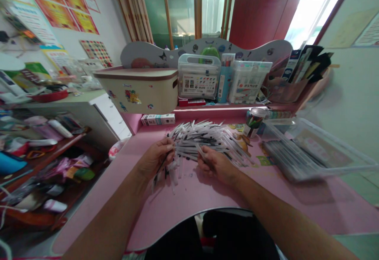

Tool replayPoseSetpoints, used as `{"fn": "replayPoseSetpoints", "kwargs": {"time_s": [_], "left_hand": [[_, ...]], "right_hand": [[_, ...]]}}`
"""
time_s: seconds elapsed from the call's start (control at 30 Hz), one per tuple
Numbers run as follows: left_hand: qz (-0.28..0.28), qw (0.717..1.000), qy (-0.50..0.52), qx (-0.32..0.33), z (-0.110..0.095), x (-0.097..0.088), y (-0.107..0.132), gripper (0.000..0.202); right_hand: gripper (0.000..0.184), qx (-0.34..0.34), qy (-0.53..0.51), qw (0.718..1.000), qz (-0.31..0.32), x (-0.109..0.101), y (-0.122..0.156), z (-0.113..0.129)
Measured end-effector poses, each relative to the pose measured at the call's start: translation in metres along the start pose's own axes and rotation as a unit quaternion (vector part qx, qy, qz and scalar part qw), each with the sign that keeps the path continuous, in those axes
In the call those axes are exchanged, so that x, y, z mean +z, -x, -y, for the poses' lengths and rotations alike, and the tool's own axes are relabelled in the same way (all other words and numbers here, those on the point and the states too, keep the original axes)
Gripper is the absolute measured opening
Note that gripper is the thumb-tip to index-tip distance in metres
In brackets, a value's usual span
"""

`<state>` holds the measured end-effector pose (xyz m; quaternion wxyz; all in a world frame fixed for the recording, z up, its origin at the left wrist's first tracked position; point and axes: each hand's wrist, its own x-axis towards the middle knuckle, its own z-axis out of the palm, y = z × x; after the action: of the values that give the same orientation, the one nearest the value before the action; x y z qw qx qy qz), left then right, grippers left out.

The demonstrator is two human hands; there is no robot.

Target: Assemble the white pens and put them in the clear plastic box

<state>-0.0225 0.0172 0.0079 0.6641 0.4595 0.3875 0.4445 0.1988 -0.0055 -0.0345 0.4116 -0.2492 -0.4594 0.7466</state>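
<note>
A big heap of white pens with black parts (pixel 207 137) lies on the pink desk (pixel 189 197). My left hand (pixel 156 158) is closed in a pinch on a thin black pen refill at the heap's left edge. My right hand (pixel 214 163) is closed around a white pen barrel that sticks up toward the heap. Several loose pen caps and barrels (pixel 170 175) lie scattered below my left hand.
A clear plastic tray (pixel 314 153) with rows of pens sits at the right. A small jar of coloured pens (pixel 254 122), a cream storage box (pixel 139 90), marker cases (pixel 199 76) and a small flat box (pixel 158 119) line the back. Cluttered shelves stand at the left.
</note>
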Motion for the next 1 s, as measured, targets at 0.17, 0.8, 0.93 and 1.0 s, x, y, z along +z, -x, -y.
{"fn": "replayPoseSetpoints", "kwargs": {"time_s": [0.17, 0.8, 0.93, 1.0], "left_hand": [[-0.003, 0.996, -0.071, 0.061, 0.004, 0.002, 0.001, 0.034], [-0.096, 0.651, -0.619, 0.429, 0.002, -0.004, 0.005, 0.024], [-0.088, 0.610, -0.648, 0.447, 0.002, -0.003, 0.005, 0.025], [-0.078, 0.601, -0.659, 0.446, 0.002, -0.003, 0.006, 0.026]], "right_hand": [[0.020, -0.016, 0.067, 0.997, -0.047, 0.002, -0.002, 0.000], [0.022, -0.193, 0.383, 0.889, -0.160, 0.005, -0.001, 0.001], [0.023, -0.200, 0.430, 0.868, -0.145, 0.004, -0.001, 0.000], [0.024, -0.207, 0.440, 0.862, -0.144, 0.004, -0.001, -0.001]]}}
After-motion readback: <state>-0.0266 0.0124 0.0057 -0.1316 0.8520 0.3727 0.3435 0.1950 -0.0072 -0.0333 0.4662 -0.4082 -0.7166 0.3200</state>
